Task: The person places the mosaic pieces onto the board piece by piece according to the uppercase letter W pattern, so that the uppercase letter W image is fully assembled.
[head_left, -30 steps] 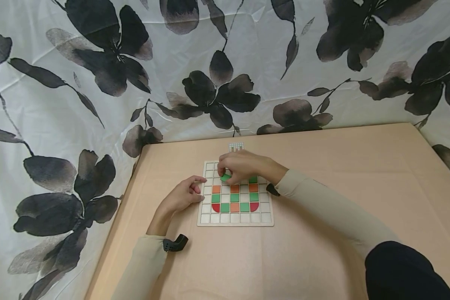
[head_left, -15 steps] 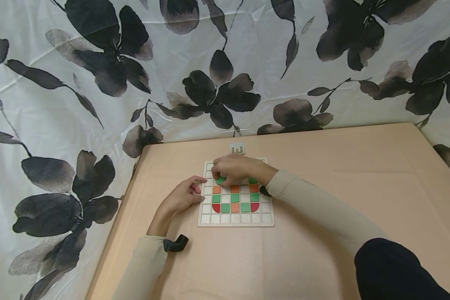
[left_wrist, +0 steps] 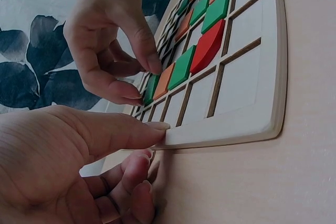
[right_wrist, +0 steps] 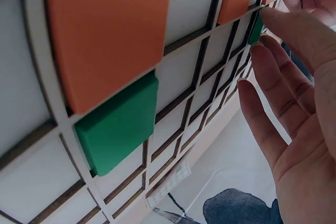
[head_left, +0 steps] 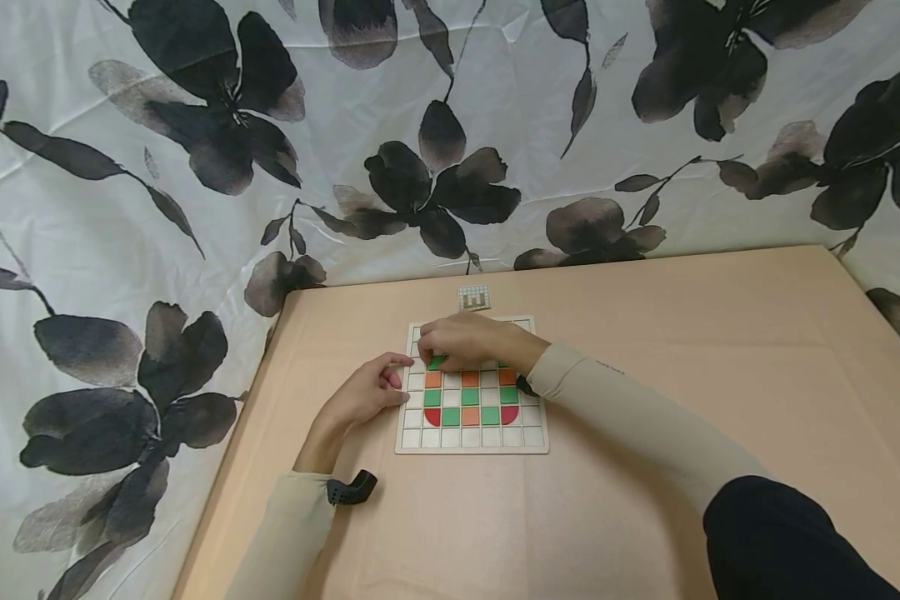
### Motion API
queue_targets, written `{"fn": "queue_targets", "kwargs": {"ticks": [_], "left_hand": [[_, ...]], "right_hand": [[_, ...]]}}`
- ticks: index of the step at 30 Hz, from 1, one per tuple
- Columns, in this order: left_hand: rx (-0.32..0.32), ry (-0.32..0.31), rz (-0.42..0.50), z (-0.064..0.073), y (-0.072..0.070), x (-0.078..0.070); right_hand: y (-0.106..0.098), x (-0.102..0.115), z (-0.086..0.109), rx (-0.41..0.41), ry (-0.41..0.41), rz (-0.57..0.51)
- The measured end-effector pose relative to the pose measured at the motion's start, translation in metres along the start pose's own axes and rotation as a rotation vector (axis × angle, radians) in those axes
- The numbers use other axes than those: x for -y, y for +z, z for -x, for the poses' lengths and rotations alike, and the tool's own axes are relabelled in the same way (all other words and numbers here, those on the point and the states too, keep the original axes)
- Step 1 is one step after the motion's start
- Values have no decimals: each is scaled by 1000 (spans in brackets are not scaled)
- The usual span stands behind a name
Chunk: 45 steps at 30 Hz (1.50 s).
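Observation:
A white grid board (head_left: 470, 438) with orange, green and red tiles lies on the table. My right hand (head_left: 472, 339) reaches over its far part and pinches a green tile (right_wrist: 256, 28) between thumb and fingertips, right at a cell near the left edge. In the left wrist view, that green tile (left_wrist: 151, 88) stands just beyond an orange tile (left_wrist: 164, 81) in the same line. My left hand (head_left: 366, 388) rests at the board's left edge, its thumb lying on the rim and its other fingers loosely bent beside the edge.
Behind the board lies a small card (head_left: 474, 297) with a printed grid pattern. The wooden table (head_left: 645, 333) extends to both sides, and a floral cloth (head_left: 570, 150) hangs behind it. Black bands sit on both wrists, one near the left sleeve (head_left: 292, 508).
My right hand has moved left and slightly down with the green tile, which has gone from tilted above the grid to nearly flat at a left-side cell. My left hand stays put.

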<state>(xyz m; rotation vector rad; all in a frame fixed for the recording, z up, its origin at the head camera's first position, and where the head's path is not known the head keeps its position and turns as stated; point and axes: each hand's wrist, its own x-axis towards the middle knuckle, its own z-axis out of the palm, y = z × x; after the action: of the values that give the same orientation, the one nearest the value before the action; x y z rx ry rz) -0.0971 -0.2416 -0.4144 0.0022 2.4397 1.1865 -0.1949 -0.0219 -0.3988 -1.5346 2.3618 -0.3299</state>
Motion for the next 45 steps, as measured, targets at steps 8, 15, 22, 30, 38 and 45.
{"fn": "queue_targets", "kwargs": {"ticks": [8,15,22,30,38,45], "left_hand": [[4,9,14,0,0,-1],[9,14,21,-1,2,-2],[7,19,12,-4,1,-2],[8,14,14,-3,2,-3],[12,2,11,-1,3,-4],[22,12,2,0,1,-1]], "right_hand": [[2,-2,0,-8,-3,2],[1,-2,-1,-35,43,2],[-2,-2,-1,-52,91,15],[-4,-6,6,-58,122,-13],[-12,-11,32,-111,191,-74],[-22,-12,65,-120,235,-100]]}}
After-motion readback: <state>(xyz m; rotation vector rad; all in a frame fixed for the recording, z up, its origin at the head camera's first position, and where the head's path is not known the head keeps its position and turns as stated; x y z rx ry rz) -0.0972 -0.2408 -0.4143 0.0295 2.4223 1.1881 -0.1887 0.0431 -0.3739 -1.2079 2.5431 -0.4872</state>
